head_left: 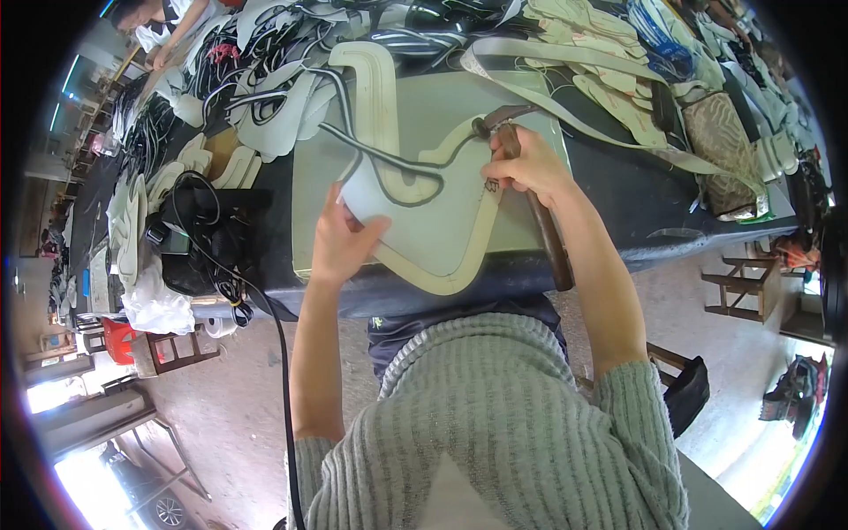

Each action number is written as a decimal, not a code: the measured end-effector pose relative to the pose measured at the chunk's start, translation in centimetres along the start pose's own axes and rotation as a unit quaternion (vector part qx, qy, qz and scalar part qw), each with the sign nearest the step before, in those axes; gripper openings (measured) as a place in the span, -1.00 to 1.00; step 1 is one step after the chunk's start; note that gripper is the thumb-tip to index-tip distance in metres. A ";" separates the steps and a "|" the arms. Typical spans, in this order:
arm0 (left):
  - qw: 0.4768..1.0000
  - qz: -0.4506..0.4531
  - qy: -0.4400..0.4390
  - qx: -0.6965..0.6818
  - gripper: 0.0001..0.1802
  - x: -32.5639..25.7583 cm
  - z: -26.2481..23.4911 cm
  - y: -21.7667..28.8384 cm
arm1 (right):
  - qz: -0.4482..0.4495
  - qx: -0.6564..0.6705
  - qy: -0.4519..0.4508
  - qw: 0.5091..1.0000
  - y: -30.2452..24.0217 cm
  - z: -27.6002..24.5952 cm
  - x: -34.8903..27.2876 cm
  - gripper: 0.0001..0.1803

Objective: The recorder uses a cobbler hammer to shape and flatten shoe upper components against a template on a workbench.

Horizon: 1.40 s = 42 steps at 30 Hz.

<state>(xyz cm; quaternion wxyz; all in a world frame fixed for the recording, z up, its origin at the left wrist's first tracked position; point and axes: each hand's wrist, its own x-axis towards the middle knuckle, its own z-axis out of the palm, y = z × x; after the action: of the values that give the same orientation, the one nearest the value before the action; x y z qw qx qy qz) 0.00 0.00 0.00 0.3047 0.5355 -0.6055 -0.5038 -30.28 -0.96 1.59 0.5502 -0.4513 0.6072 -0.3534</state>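
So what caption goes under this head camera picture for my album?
Left hand holds a pale cut sheet flat while the right hand grips a wooden-handled hammer.

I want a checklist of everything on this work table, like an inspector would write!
Surface: dark worktable with a pale green mat.
Job's things: pale grey leather-like panel with cream border and dark trim; wooden-handled hammer.
Clutter: heaps of cut cream pieces and white pieces; black bag.
Hands: left hand grips the panel's left edge; right hand holds the hammer at the panel's top right.
Cables: black cable hanging off the table edge.
Surroundings: wooden stools, concrete floor, another person far left.
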 end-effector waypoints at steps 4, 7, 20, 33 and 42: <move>0.994 0.077 0.050 0.067 -0.44 -0.3 0.6 -0.7 | 0.009 0.012 0.006 1.000 -0.2 0.1 0.0 -0.56; 0.995 0.073 0.064 0.038 -0.40 -0.2 0.8 -0.3 | 0.014 0.015 0.005 1.000 -0.3 0.0 0.1 -0.56; 0.994 0.012 0.092 0.057 -0.25 -0.7 1.2 0.3 | 0.053 0.022 0.029 0.998 -0.7 0.4 0.1 -0.56; 0.874 0.165 0.249 0.383 -0.21 -0.7 3.3 3.4 | -0.002 0.057 0.039 0.998 0.3 0.4 0.6 -0.62; 0.889 0.210 -0.101 0.394 -0.32 -0.9 9.5 3.1 | -0.006 0.054 0.033 0.998 0.1 -0.3 1.0 -0.69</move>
<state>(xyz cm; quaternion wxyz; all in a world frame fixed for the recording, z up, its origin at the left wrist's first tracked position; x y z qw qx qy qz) -9.46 3.32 0.10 0.1049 0.4181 -0.8800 -0.1996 -30.61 -1.85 1.20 0.5513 -0.4125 0.6021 -0.4041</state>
